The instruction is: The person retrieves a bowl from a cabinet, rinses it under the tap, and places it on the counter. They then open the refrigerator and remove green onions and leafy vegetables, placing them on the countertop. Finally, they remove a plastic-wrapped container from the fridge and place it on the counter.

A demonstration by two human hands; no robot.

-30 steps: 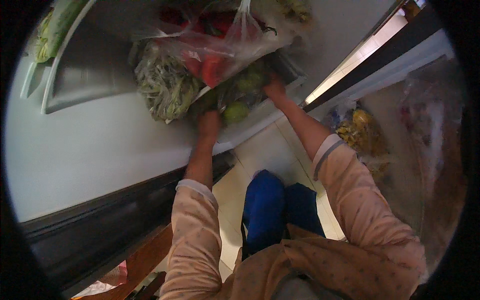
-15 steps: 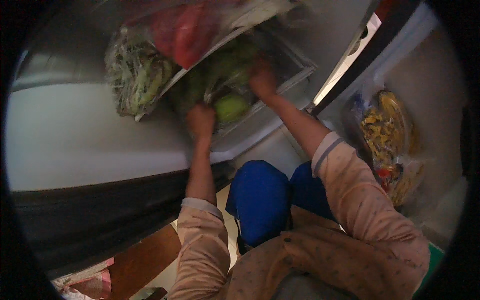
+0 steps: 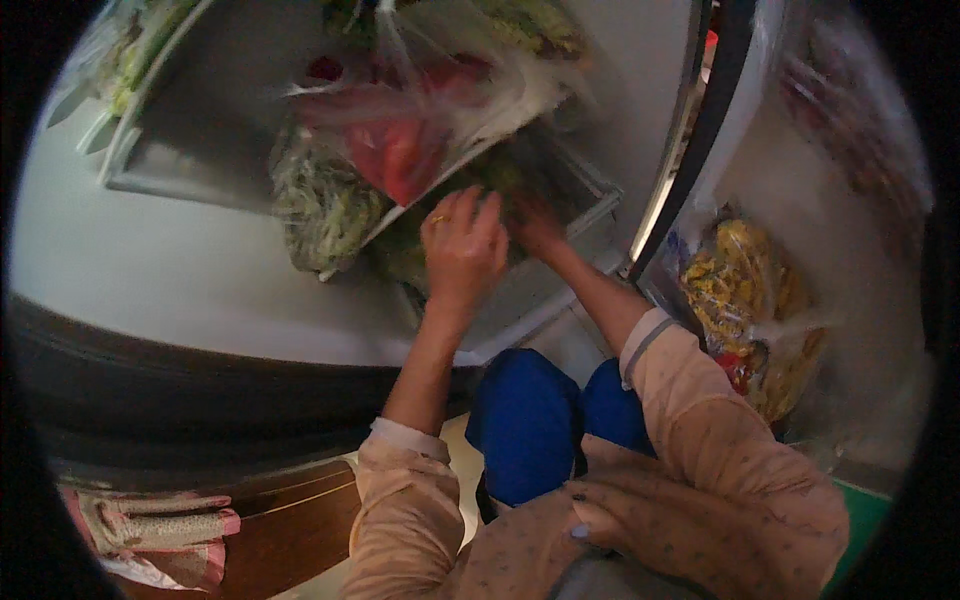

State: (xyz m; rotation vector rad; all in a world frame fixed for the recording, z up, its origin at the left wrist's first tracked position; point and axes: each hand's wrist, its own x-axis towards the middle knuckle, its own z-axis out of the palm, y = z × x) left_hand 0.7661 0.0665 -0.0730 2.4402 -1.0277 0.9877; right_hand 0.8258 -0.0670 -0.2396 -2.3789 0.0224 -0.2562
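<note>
Over the near edge of an open drawer [image 3: 585,225] low in a fridge is my left hand [image 3: 465,238], with a ring on one finger. Its fingers are slightly bent and apart, with nothing visible in them. Deeper in the drawer, my right hand [image 3: 535,225] reaches among dark green produce; its fingers are blurred and partly hidden. Left of the drawer hangs a clear bag of green vegetables [image 3: 325,210]. Just above my left hand, a red item in clear plastic [image 3: 405,150] sticks out over the shelf edge.
The open fridge door at right holds clear bags of yellow food [image 3: 745,270]. A dark door seal [image 3: 690,150] runs beside the drawer. Upper left, leafy greens [image 3: 140,60] lie on a shelf. A patterned cloth [image 3: 165,530] rests at lower left.
My left hand has lifted away from the drawer's front and moved right, its fingers now apart. The round green item by it is now out of sight. My right hand stays in the drawer, slightly lower in view.
</note>
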